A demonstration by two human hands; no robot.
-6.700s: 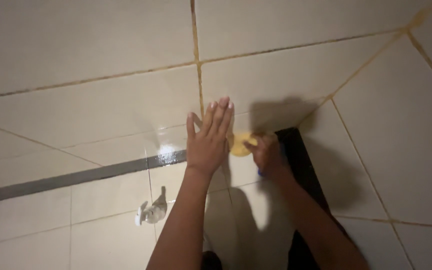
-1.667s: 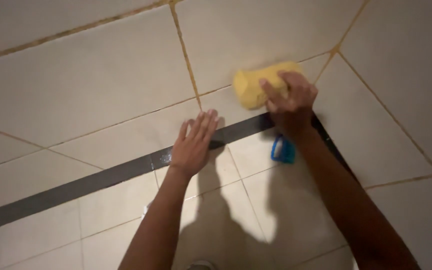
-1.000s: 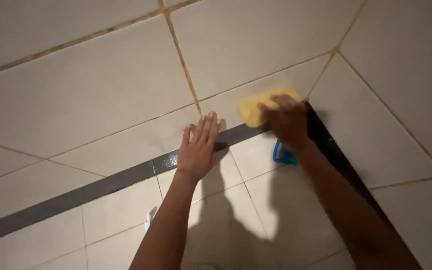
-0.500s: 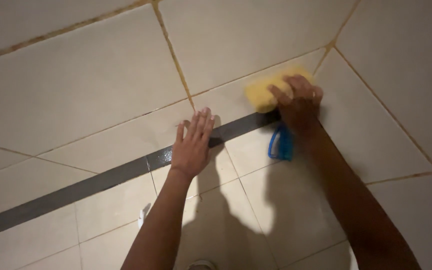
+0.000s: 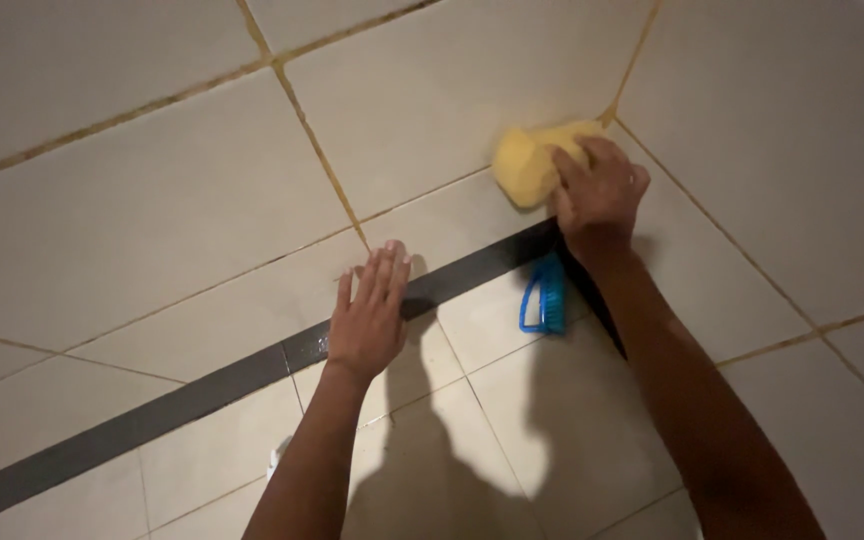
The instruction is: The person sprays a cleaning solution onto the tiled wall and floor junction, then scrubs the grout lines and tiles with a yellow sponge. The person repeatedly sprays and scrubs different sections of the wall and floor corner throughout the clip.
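The yellow sponge (image 5: 530, 162) is pressed on the tiled wall (image 5: 152, 200), low down, right by the corner where two walls meet. The right hand (image 5: 600, 190) grips the sponge with its fingers curled over it. Just below that hand, a blue scrub brush (image 5: 546, 296) lies on the floor tiles (image 5: 512, 420). The left hand (image 5: 370, 318) is flat, fingers spread open, resting on the dark strip (image 5: 202, 385) between wall and floor.
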